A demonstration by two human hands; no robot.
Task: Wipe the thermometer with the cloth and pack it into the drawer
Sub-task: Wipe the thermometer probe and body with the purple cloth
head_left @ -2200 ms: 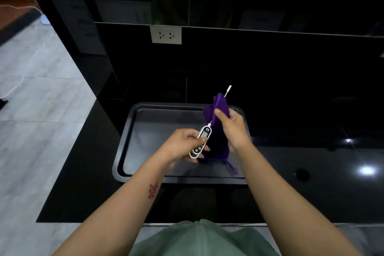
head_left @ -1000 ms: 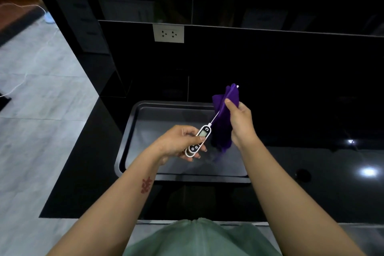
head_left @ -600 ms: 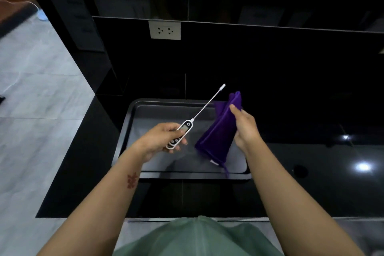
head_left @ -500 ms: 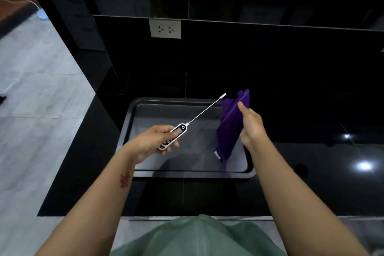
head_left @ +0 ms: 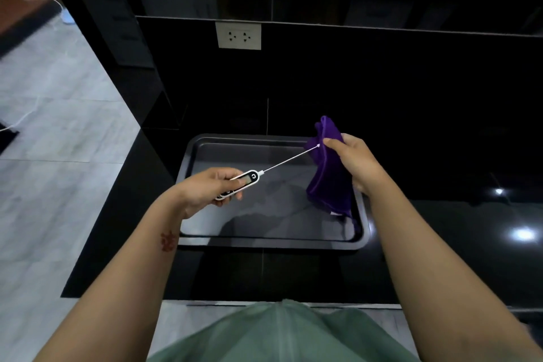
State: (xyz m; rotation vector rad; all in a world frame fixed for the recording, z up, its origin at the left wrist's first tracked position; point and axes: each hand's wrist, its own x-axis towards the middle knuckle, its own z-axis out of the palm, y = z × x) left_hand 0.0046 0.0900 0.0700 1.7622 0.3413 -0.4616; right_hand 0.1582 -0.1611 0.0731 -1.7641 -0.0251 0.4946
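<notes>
My left hand (head_left: 207,189) grips the white body of a probe thermometer (head_left: 245,181) above a dark metal tray (head_left: 188,173). Its thin metal probe points up and to the right, and the tip reaches the purple cloth (head_left: 330,173). My right hand (head_left: 357,163) holds that cloth by its upper part, so it hangs down over the tray's right side. The probe's tip sits right beside my right thumb at the cloth's edge. No drawer is in view.
The tray rests on a glossy black counter (head_left: 440,244) with a black back wall and a white double socket (head_left: 238,36). The counter's left end drops off to a grey tiled floor (head_left: 58,156). My green shirt fills the bottom edge.
The cloth slid up the probe and came off it, and my hands drew apart. Now the probe's tip touches the cloth again, and my left hand has moved left and lowered the probe's angle.
</notes>
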